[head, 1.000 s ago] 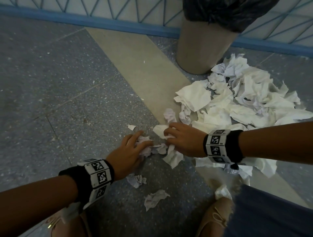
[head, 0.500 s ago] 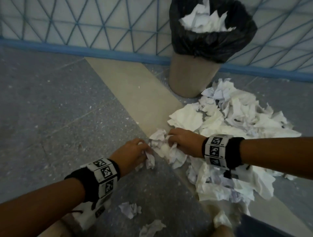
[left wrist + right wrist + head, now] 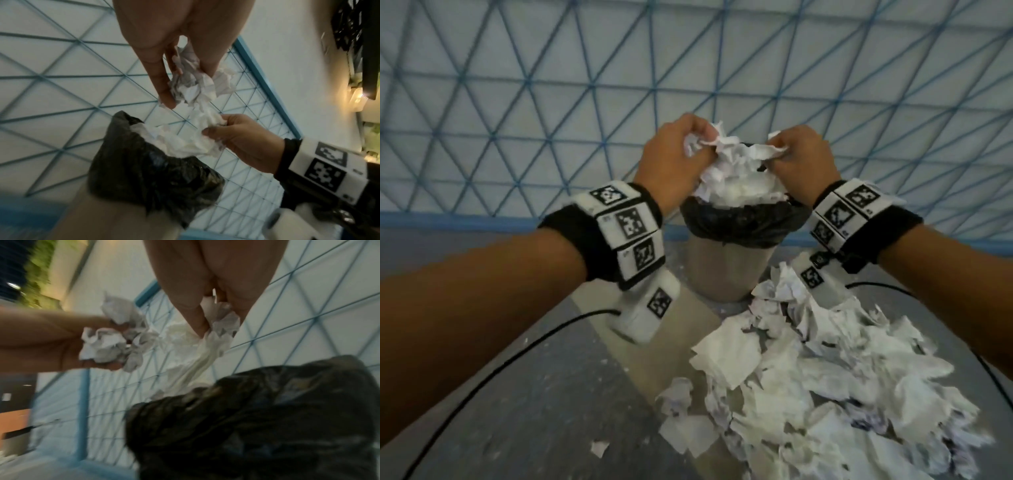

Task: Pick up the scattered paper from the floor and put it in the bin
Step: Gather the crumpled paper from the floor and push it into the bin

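Your left hand and right hand each have fingers curled round a crumpled paper wad, held between them right above the bin; the bin's black liner is heaped past its rim with white paper; a pile of scattered paper crowds the floor just right of the bin's base; the blue-lined wall stands close behind.
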